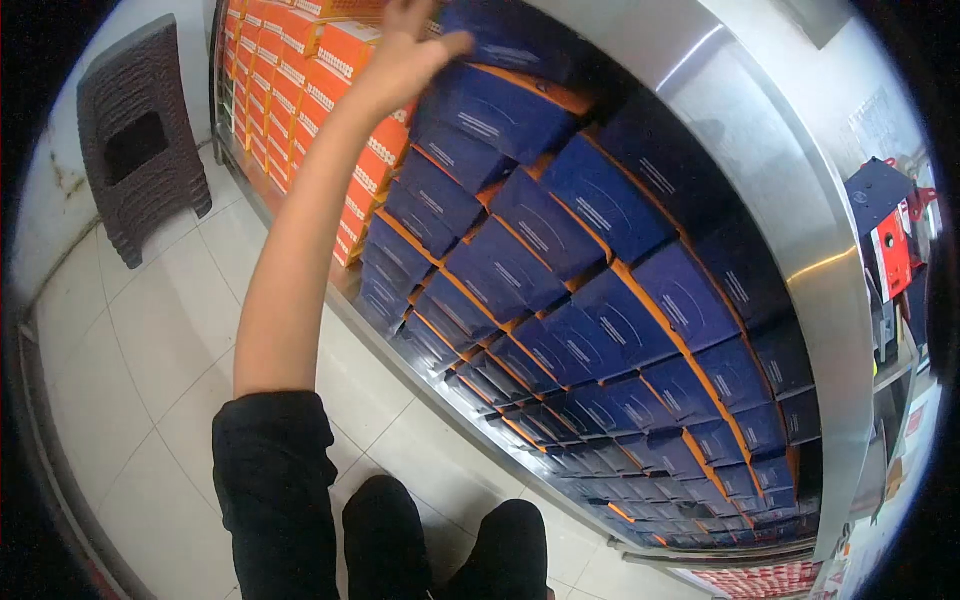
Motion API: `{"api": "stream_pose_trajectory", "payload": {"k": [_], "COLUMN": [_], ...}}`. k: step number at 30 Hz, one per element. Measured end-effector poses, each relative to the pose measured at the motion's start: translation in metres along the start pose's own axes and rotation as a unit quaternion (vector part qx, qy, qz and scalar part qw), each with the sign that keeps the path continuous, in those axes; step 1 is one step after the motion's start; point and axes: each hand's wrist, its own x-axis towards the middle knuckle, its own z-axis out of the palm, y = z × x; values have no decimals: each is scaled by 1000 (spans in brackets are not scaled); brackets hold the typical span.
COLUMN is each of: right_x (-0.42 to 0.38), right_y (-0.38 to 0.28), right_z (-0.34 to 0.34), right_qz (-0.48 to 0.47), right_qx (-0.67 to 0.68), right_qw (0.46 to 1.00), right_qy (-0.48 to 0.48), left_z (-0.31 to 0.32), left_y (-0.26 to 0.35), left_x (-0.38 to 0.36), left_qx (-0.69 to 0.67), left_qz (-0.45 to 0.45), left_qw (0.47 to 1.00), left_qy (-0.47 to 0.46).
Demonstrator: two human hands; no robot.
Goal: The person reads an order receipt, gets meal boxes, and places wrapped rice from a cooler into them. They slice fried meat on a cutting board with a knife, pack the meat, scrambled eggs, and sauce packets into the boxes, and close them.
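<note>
My left hand (pixel 425 45) reaches to the upper edge of the view, with the bare forearm and a black sleeve below it. The thumb stands apart from the fingers and lies at the edge of a dark blue box (pixel 515 40) in the upper part of the stack. Part of the fingers is cut off by the frame; no held thing shows in them. Beneath the hand is another blue box (pixel 495 110) with small white print and an orange edge. Orange boxes (pixel 340 60) with white lettering are stacked just left of the hand. My right hand is out of view.
Many blue boxes (pixel 585 335) fill a metal-framed shelf (pixel 745 90). A dark woven plastic chair back or panel (pixel 145 120) leans by the wall at left. Pale floor tiles (pixel 165 320) lie below. A red and white item (pixel 890 250) is at far right.
</note>
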Motion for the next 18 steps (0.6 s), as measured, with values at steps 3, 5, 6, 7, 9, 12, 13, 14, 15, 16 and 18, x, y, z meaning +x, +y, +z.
{"api": "stream_pose_trajectory", "payload": {"k": [3, 5, 6, 7, 9, 12, 13, 14, 15, 16, 18], "right_x": [-1, -2, 0, -1, 1, 8, 12, 15, 20, 28, 32], "right_y": [12, 22, 26, 31, 38, 51, 53, 56, 59, 59, 41], "right_z": [-1, -1, -1, -2, -4, -2, -1, 0, 2, 4, 1], "right_qz": [-5, -8, -11, -14, -24, -42, -48, -52, -55, -57, -54], "right_qx": [10, 18, 23, 27, 40, 71, 87, 107, 122, 133, 56], "right_qw": [1000, 1000, 999, 999, 998, 993, 990, 985, 981, 977, 985], "right_qy": [-10, -19, -23, -30, -47, -86, -104, -123, -141, -156, -156], "left_z": [-22, -34, -34, -31, -28, -30, -32, -33, -34, -37, -42], "left_y": [-26, -15, -7, 2, 16, 41, 55, 59, 54, 49, 41], "left_x": [9, 2, 2, 3, 4, -1, -3, -5, -6, -4, -3], "left_qx": [66, -162, -161, -162, -161, -180, -224, -268, -269, -317, -367], "left_qz": [46, -228, -226, -266, -307, -361, -404, -445, -447, -468, -484], "left_qw": [989, 955, 955, 944, 932, 905, 877, 846, 843, 817, 787], "left_qy": [124, 103, 104, 104, 107, 136, 129, 122, 130, 111, 104]}}
